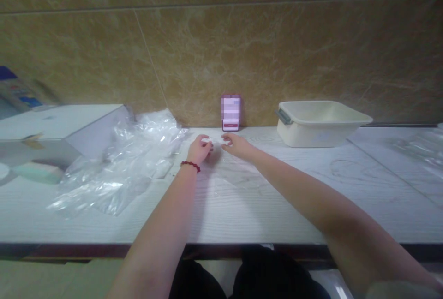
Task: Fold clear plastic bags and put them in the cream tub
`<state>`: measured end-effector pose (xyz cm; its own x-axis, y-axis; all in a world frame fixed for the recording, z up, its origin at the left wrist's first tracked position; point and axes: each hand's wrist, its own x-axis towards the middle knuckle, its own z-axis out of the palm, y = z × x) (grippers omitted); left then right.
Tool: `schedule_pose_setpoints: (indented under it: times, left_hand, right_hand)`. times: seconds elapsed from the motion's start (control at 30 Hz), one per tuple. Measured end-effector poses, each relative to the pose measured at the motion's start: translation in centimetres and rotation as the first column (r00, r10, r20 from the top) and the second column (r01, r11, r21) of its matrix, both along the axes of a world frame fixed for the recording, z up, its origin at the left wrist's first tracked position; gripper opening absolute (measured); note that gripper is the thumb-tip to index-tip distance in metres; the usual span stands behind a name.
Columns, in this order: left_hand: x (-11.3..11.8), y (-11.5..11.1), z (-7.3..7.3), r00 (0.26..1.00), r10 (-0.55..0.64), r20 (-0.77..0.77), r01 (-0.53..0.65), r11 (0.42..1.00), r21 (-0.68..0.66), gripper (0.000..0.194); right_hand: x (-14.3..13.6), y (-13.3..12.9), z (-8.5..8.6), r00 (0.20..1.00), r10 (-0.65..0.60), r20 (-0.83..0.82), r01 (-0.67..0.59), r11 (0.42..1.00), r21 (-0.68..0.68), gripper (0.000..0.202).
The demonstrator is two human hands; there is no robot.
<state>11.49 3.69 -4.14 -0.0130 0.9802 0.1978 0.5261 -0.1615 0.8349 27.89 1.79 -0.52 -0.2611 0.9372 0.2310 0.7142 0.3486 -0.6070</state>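
Observation:
My left hand (200,149), with a dark red beaded bracelet (190,165) on the wrist, is over the far middle of the table. Its fingers are curled together, and a small whitish thing seems to be at the fingertips, too blurred to name. Facing it just to the right is my right hand (236,144), its fingers bent and a gap showing between thumb and fingers. Faint outlines of clear plastic film (228,181) seem to lie on the tabletop below the hands. Close behind them a lit phone (230,113) leans upright against the wall.
Crumpled clear plastic bags (128,165) lie to the left, beside a white box (58,126) and a pale green block (38,171). A cream plastic basin (311,135) with a grey handle stands at the right back. More clear plastic (427,149) is at far right. A tiled wall (263,54) bounds the table.

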Motion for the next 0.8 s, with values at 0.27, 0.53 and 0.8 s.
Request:
schedule_pose_setpoints:
  times: [0.27, 0.53, 0.8]
  left_hand:
    - [1.0, -0.5, 0.6, 0.943, -0.033, 0.33, 0.072, 0.992, -0.105, 0.031]
    - [0.6, 0.0, 0.4, 0.973, -0.038, 0.23, 0.049, 0.998, -0.043, 0.024]
    - [-3.0, 0.3, 1.2, 0.827, -0.217, -0.519, 0.285, 0.957, 0.055, 0.024]
  right_hand:
    - [-0.8, 1.6, -1.0, 0.978, 0.081, -0.191, -0.118, 0.975, -0.191, 0.051]
    - [0.5, 1.5, -1.3, 0.968, 0.252, 0.011, -0.252, 0.963, 0.101, 0.033]
    - [1.9, 2.6, -2.4, 0.922, 0.305, 0.239, -0.368, 0.881, 0.297, 0.014]
